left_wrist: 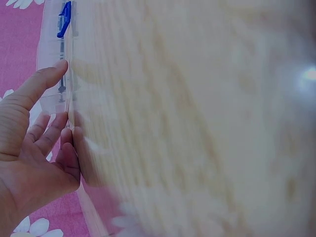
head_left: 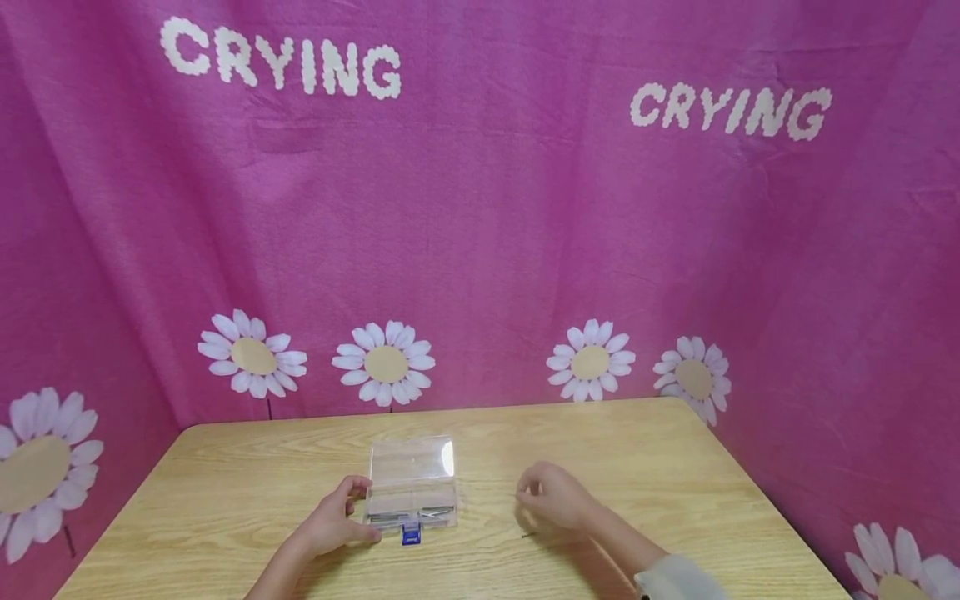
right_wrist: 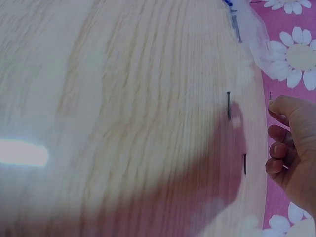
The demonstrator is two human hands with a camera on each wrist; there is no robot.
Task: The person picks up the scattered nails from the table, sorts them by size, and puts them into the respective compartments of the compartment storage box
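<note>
A clear plastic box (head_left: 411, 500) with its lid raised stands on the table, thin metal nails lying in its front compartments. A blue latch (head_left: 411, 534) hangs from its front edge. My left hand (head_left: 335, 518) holds the box at its left end, thumb at the front corner and fingers along the side. To the right of the box, my right hand (head_left: 557, 497) is raised over the table and pinches a thin nail (right_wrist: 270, 96) between thumb and forefinger. Below that hand, one dark nail (right_wrist: 228, 105) and another nail (right_wrist: 245, 164) lie apart on the wood.
The light wooden table (head_left: 645, 450) reaches back to a pink curtain (head_left: 480, 208) printed with daisies and white lettering. More of this curtain hangs along the left and right sides. Light reflects off the tabletop in both wrist views.
</note>
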